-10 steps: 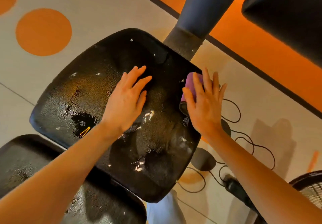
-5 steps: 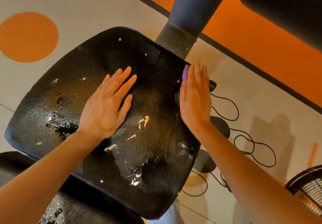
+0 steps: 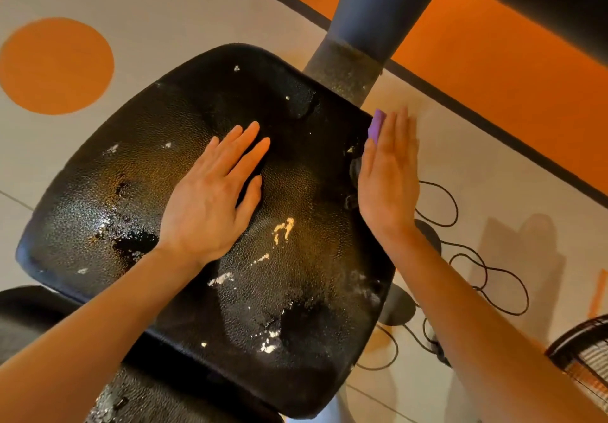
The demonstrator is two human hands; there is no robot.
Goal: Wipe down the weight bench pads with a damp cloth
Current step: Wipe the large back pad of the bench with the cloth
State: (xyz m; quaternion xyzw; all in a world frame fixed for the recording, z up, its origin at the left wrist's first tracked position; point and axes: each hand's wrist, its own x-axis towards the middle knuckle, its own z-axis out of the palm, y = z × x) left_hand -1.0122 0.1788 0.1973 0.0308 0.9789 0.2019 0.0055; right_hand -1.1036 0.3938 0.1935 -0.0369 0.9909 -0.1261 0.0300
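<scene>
Fingers [image 3: 245,146] of left hand [image 3: 210,202]: straight, together, laid flat on seat pad [image 3: 184,119], palm down near pad centre; nothing held. Fingers [image 3: 399,133] of right hand [image 3: 388,185]: straight, edge-on, pressed against right side edge of pad with purple cloth [image 3: 376,124] trapped between palm and pad; only a small purple corner visible above index finger. Released, not curled round cloth.

Head view, step in hand: wiping right side edge of seat pad, left hand bracing pad from above. Top surface wet and glossy, but pale flecks and scuffs present at centre [image 3: 283,228], lower right [image 3: 268,345] and lower left. Judged mid-task: top wetted, edge under way, second pad [image 3: 39,310] at lower left mostly out of frame.

Next move, judged: slide cloth along side edge toward near corner, keep flat pressure so cloth does not slip out from under open palm; then return to flecked patches on top.

Edges and room: far end of edge stroke blocked by grey upright post [image 3: 345,70], just beside pad's far right corner. Dark knob-like part [image 3: 353,167] just left of palm, at pad edge; possible snag. Open floor to right of pad, with black cables [image 3: 487,271] and a fan grille [image 3: 585,360] lower right, below hand level. Near end of edge free. Left of pad: open floor [image 3: 148,11] with orange circle [image 3: 56,65].
</scene>
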